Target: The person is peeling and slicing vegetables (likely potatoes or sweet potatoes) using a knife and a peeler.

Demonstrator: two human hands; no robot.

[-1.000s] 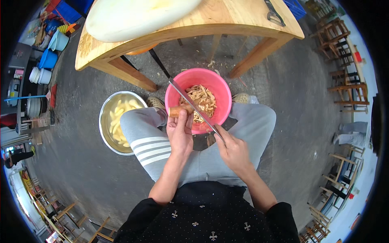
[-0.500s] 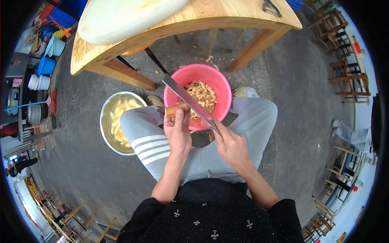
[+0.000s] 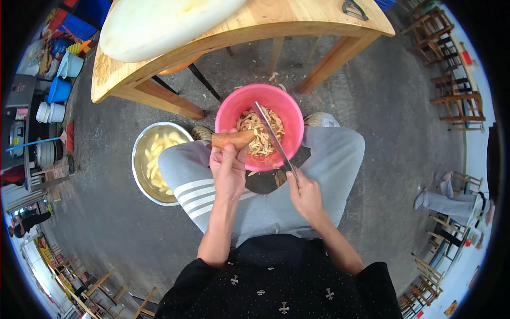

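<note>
My left hand point(image 3: 227, 173) is closed around a brown-skinned root vegetable point(image 3: 231, 140), held crosswise over the left side of a pink plastic tub point(image 3: 293, 119). A long cleaver point(image 3: 273, 134) is gripped by its handle in my right hand point(image 3: 306, 195). Its blade points away from me over the tub, seen nearly edge-on and apart from the root. Brown and pale peelings point(image 3: 259, 144) cover the tub's bottom. Left of my knee stands a steel bowl point(image 3: 135, 173) holding several peeled, pale yellow pieces point(image 3: 154, 162) in water.
A wooden table point(image 3: 313, 29) stands ahead, bearing a white board point(image 3: 164, 29) and a black peeler point(image 3: 354, 9). Scraps lie on the concrete floor point(image 3: 372, 175) beneath it. Buckets point(image 3: 60, 87) stand far left; wooden chairs point(image 3: 461, 106) line the right, where another person's legs point(image 3: 443, 203) show.
My right hand has drawn the cleaver right, away from the root, and its blade has turned nearly edge-on. The root has shifted slightly left and levelled. At right, the other person has moved.
</note>
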